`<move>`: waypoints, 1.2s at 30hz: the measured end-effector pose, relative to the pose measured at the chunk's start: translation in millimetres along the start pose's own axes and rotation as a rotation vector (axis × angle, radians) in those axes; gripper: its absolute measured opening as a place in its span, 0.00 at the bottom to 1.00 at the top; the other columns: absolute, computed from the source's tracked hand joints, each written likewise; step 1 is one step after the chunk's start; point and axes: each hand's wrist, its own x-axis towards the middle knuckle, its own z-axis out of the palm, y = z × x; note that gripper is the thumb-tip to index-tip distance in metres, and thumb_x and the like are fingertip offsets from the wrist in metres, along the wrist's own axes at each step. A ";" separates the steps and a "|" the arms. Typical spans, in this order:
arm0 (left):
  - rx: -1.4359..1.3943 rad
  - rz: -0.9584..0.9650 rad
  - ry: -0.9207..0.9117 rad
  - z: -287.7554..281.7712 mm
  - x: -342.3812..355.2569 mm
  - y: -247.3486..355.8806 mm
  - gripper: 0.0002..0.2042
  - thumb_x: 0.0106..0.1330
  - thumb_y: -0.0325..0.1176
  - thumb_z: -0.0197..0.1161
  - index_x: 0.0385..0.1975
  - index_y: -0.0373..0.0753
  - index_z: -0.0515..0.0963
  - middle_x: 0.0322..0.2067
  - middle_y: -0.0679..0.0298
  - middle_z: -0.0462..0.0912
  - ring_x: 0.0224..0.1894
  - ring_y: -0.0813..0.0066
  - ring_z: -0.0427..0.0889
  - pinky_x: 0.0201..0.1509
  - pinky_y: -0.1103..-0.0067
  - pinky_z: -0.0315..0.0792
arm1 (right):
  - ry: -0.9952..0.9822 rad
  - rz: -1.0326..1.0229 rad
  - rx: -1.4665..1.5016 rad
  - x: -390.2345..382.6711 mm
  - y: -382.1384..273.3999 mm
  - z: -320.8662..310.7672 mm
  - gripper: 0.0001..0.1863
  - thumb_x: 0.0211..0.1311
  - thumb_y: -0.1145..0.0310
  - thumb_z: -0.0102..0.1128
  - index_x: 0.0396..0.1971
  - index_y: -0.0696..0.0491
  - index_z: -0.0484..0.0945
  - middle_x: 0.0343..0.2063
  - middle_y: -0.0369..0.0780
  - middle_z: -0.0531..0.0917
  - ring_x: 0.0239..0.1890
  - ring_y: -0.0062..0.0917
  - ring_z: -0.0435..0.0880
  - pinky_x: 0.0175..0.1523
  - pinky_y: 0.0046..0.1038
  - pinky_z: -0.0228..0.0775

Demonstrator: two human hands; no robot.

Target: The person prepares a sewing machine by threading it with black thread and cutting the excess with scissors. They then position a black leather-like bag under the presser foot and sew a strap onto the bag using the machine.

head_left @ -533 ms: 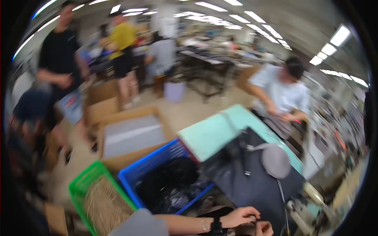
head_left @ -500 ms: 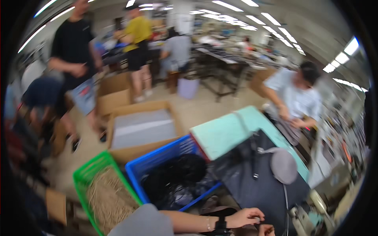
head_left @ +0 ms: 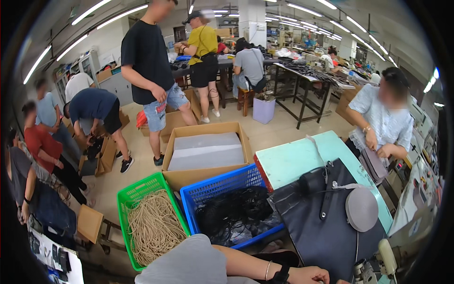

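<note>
Our left hand [head_left: 309,275], wearing a black wristband [head_left: 282,274], was partly closed at the lower edge, its fingers bent inward; we could not tell whether they gripped anything, since the edge cut off the fingertips. Only a sliver of our right hand [head_left: 342,281] showed beside it, too little to reveal how far open it was or what it held. Just beyond both hands lay a smooth, dark leather-like sheet [head_left: 309,239], partly over a pale green tabletop [head_left: 295,156]; we could not tell whether our fingers touched it. On the sheet rested a flat, round grey roll of strap [head_left: 362,210] and, to its left, a narrow black strap with metal fittings [head_left: 326,204].
</note>
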 end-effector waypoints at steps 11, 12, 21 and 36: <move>0.401 0.186 -0.052 52.3 -1.6 -3.8 0.07 0.55 0.23 0.56 0.32 0.37 0.67 0.20 0.65 0.72 0.23 0.79 0.71 0.28 0.80 0.64 | -0.115 -0.079 0.082 -17.7 -6.0 -32.0 0.08 0.60 0.70 0.61 0.31 0.61 0.77 0.24 0.37 0.80 0.25 0.19 0.74 0.31 0.22 0.66; 0.422 0.163 -0.101 55.2 0.9 -2.1 0.07 0.55 0.24 0.57 0.32 0.37 0.68 0.21 0.67 0.72 0.24 0.80 0.70 0.28 0.81 0.64 | -0.086 -0.121 0.061 -19.8 2.3 -35.6 0.08 0.60 0.71 0.60 0.31 0.60 0.77 0.22 0.35 0.78 0.22 0.17 0.72 0.28 0.20 0.64; 0.131 -0.130 0.073 60.1 -20.0 50.8 0.17 0.58 0.21 0.56 0.48 0.36 0.70 0.39 0.60 0.79 0.31 0.83 0.75 0.36 0.85 0.70 | 0.251 -0.067 0.205 -32.9 33.2 -63.9 0.05 0.58 0.75 0.60 0.25 0.57 0.74 0.18 0.28 0.70 0.21 0.10 0.59 0.27 0.15 0.53; 0.027 -0.039 0.126 25.2 -32.9 63.7 0.13 0.62 0.27 0.58 0.46 0.33 0.73 0.38 0.57 0.79 0.29 0.81 0.72 0.35 0.85 0.69 | -0.030 -0.025 -0.093 -50.5 42.6 -92.1 0.05 0.56 0.75 0.59 0.25 0.62 0.75 0.22 0.39 0.79 0.21 0.22 0.72 0.30 0.23 0.65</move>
